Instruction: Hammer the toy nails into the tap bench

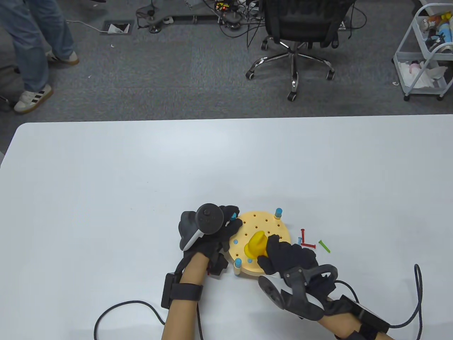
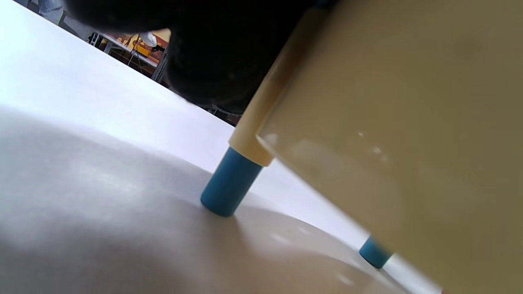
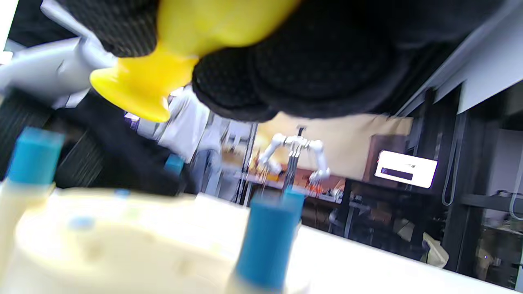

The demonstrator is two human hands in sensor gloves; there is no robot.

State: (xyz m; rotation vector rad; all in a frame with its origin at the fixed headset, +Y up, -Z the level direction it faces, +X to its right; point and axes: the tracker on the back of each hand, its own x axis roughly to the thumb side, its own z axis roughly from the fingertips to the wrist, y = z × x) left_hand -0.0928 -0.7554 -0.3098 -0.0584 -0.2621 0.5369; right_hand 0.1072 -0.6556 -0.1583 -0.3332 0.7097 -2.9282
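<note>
The round cream tap bench [image 1: 260,219] with rows of holes stands on blue legs near the table's front edge. Its underside [image 2: 408,122] and a blue leg [image 2: 229,183] fill the left wrist view. My left hand [image 1: 226,226] rests on the bench's left rim. My right hand [image 1: 286,256] grips the yellow toy hammer [image 1: 256,244], whose head hangs above the bench top; the hammer [image 3: 163,77] shows in the right wrist view above blue posts [image 3: 265,245]. Several blue nail heads [image 1: 235,242] sit flush in the bench.
Loose red nails [image 1: 307,244], a blue nail and a green nail [image 1: 324,246] lie on the white table [image 1: 141,177] just right of the bench. Cables trail from both wrists at the front edge. An office chair [image 1: 300,32] stands beyond the table.
</note>
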